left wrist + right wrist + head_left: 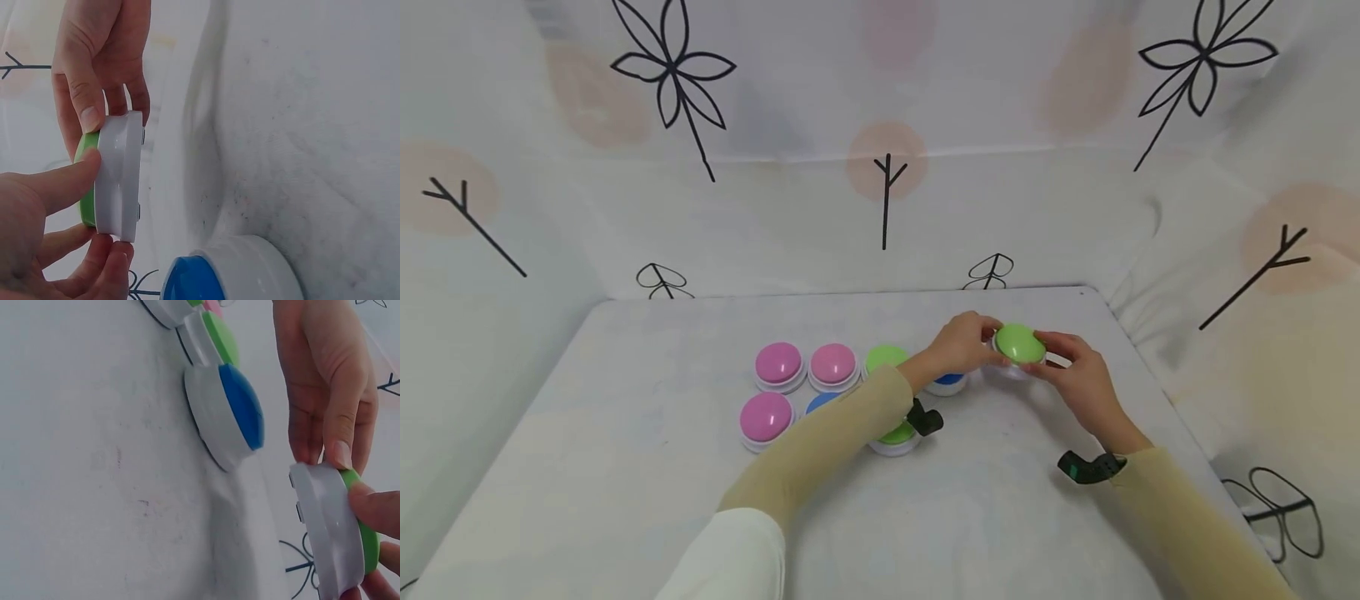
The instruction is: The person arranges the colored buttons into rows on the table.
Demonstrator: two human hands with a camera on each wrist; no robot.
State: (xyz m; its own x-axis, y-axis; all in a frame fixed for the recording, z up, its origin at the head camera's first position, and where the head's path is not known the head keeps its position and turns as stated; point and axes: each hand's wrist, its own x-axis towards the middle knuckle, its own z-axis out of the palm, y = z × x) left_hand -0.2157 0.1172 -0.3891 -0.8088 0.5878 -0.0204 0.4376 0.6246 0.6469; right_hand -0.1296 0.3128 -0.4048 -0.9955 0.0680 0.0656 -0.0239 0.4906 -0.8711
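Both hands hold one round push button with a green dome (1020,342) and a white base (119,178). My left hand (964,342) grips its left side, and my right hand (1084,385) grips the right side, fingers and thumbs at the rim. The button is lifted off the table, with small feet showing under its base in both wrist views. Close by on the table, left of the held one, sits a blue push button (242,406), partly covered by the left hand in the head view.
More push buttons stand in two rows at left: pink ones (778,363), a green one (885,357), and in front a blue one (822,401) and another green one (898,433), partly behind the left sleeve (820,450). Patterned cloth walls (790,225) surround the white table (595,467).
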